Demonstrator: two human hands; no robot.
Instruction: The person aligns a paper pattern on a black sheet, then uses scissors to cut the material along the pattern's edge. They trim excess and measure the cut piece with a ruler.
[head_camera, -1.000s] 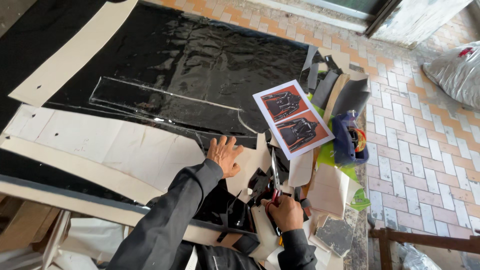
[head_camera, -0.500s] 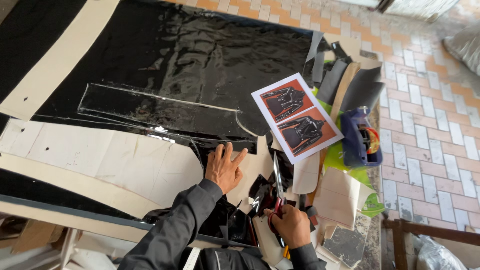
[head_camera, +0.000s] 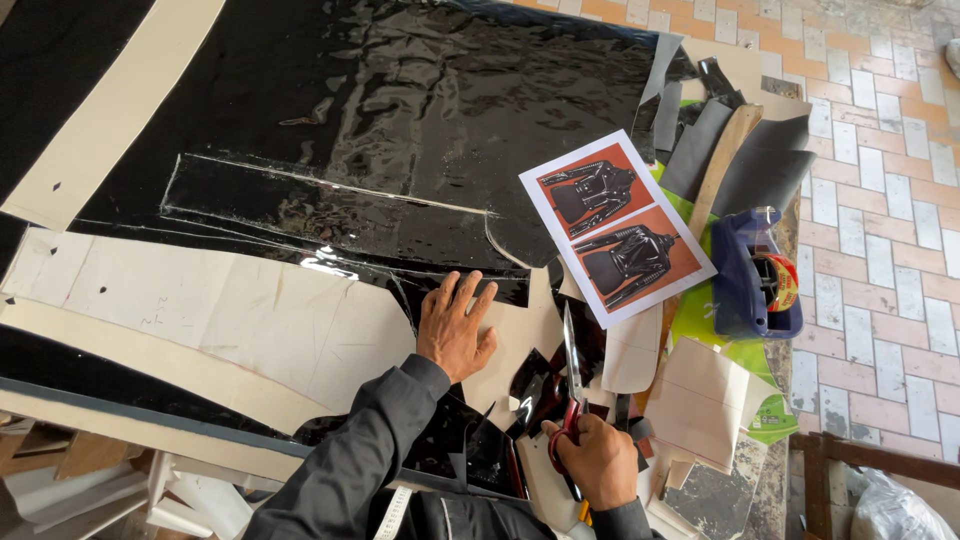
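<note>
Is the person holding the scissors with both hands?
No, only the right hand grips the scissors; the left hand lies flat on the cream paper pattern.

I work in a garment-cutting workshop: glossy black material (head_camera: 400, 110) covers my desk (head_camera: 150, 430), cream paper patterns (head_camera: 230, 320) lower left, jacket reference sheet (head_camera: 615, 225) at right.

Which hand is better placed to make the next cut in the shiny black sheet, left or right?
Right, most likely. The right hand grips the red-handled scissors, blades pointing up toward the black sheet. The left hand lies flat on the cream pattern piece, better suited to holding it down.
</note>
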